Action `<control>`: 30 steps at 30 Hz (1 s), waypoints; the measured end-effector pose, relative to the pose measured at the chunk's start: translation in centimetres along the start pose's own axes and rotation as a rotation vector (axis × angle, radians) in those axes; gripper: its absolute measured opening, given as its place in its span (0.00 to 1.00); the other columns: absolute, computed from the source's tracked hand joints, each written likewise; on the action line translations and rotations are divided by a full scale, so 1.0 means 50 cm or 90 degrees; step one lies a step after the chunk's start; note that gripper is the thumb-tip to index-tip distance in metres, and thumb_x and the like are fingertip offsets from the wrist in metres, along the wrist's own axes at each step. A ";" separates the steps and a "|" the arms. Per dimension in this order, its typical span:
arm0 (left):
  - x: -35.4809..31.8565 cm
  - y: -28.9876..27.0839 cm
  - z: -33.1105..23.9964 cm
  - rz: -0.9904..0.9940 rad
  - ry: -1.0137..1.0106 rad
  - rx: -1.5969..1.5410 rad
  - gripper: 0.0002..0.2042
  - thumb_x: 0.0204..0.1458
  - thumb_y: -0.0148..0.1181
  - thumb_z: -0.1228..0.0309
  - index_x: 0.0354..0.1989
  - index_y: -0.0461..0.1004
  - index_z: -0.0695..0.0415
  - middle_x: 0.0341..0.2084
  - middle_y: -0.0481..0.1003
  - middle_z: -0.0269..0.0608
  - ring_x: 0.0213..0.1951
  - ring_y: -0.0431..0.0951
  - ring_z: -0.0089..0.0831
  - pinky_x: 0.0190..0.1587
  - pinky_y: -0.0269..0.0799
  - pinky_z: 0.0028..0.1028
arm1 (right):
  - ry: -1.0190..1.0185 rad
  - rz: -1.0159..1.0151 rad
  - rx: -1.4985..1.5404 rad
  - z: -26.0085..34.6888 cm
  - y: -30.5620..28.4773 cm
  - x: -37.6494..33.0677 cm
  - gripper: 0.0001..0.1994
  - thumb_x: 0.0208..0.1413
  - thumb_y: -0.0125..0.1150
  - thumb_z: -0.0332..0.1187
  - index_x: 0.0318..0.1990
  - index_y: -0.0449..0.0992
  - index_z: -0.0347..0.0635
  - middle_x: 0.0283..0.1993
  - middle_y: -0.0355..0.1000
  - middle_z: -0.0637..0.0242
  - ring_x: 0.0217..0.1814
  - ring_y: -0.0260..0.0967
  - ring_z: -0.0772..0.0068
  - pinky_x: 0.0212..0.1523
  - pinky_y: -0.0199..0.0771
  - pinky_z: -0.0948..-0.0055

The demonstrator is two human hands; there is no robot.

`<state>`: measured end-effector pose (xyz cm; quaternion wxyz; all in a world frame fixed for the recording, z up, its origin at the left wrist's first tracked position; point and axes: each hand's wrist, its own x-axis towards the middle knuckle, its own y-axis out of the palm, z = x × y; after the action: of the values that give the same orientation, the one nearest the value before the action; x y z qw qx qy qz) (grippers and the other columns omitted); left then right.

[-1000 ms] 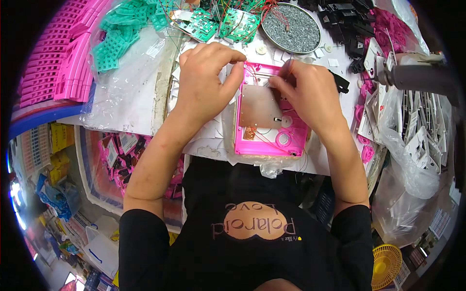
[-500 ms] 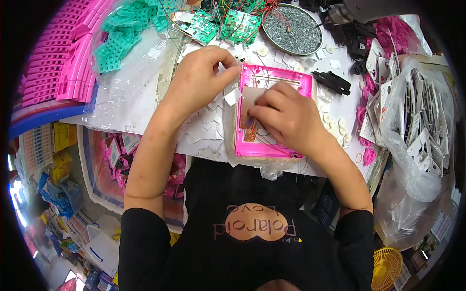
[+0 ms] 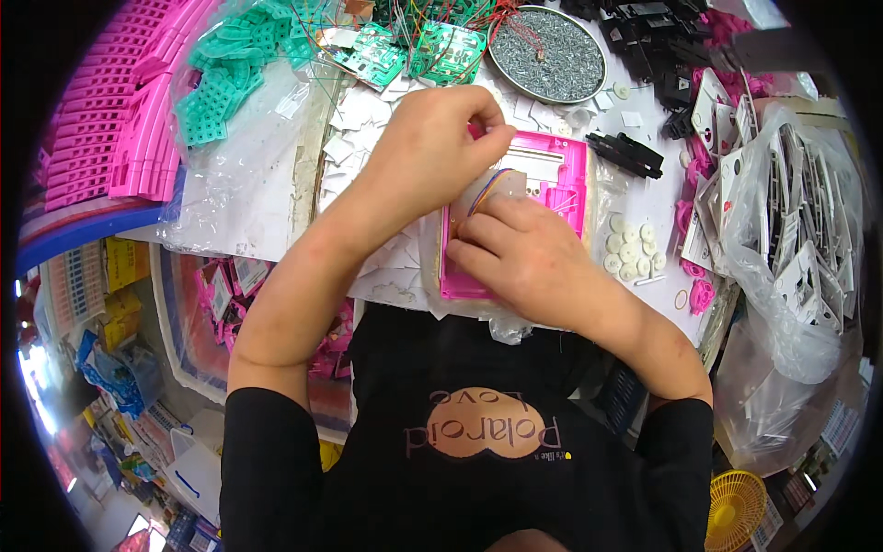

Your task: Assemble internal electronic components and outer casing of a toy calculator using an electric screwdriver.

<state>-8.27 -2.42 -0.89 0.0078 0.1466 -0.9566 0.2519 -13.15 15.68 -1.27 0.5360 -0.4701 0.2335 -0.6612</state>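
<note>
A shallow pink plastic case (image 3: 578, 175) lies in front of me on the work table. Inside it is a flat grey-brown board (image 3: 511, 183) with thin blue and yellow wires looped over it. My right hand (image 3: 529, 253) reaches over the case, its curled fingers closed at the board and partly covering it. At the case's far left corner my left hand (image 3: 446, 138) is held with thumb and forefinger pinched together; whatever is between them is hidden. Small white paper squares (image 3: 368, 110) lie scattered beside the left forearm.
Green circuit boards (image 3: 448, 51) with wires and a round tray of small screws (image 3: 549, 55) stand at the back. On the right are a black plastic part (image 3: 625, 155), white wheels (image 3: 633, 248) and a bag of white panels (image 3: 782, 230). Teal keypads (image 3: 221, 97) and pink casings (image 3: 110, 120) fill the left.
My left hand has moved right, over the case's far left corner. The right hand has shifted slightly left and nearer, and coloured wires now show over the board.
</note>
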 end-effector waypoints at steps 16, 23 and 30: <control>-0.069 0.057 0.000 -0.084 0.023 -0.033 0.06 0.53 0.69 0.77 0.37 0.80 0.63 0.25 0.80 0.37 0.26 0.78 0.19 0.32 0.75 0.22 | 0.286 0.028 0.214 -0.223 -0.056 0.126 0.15 0.54 0.65 0.28 0.51 0.79 0.39 0.32 0.78 0.61 0.31 0.73 0.74 0.36 0.74 0.73; -0.046 0.050 0.001 -0.107 0.167 0.087 0.04 0.52 0.65 0.75 0.36 0.79 0.60 0.30 0.79 0.42 0.30 0.79 0.37 0.33 0.74 0.32 | 0.185 -0.083 -0.081 -0.128 -0.091 0.001 0.11 0.44 0.67 0.26 0.39 0.81 0.42 0.30 0.75 0.61 0.37 0.75 0.55 0.37 0.77 0.60; -0.012 0.030 0.005 -0.044 0.230 0.242 0.04 0.51 0.63 0.74 0.32 0.76 0.60 0.27 0.75 0.43 0.31 0.76 0.42 0.36 0.70 0.37 | 0.114 -0.035 -0.193 -0.063 -0.070 -0.015 0.06 0.42 0.62 0.30 0.30 0.74 0.44 0.27 0.70 0.67 0.34 0.72 0.63 0.31 0.74 0.65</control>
<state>-8.11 -1.12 -1.90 0.1590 0.1306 -0.8696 0.4489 -17.62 16.87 -0.09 0.4179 -0.4911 0.3639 -0.6721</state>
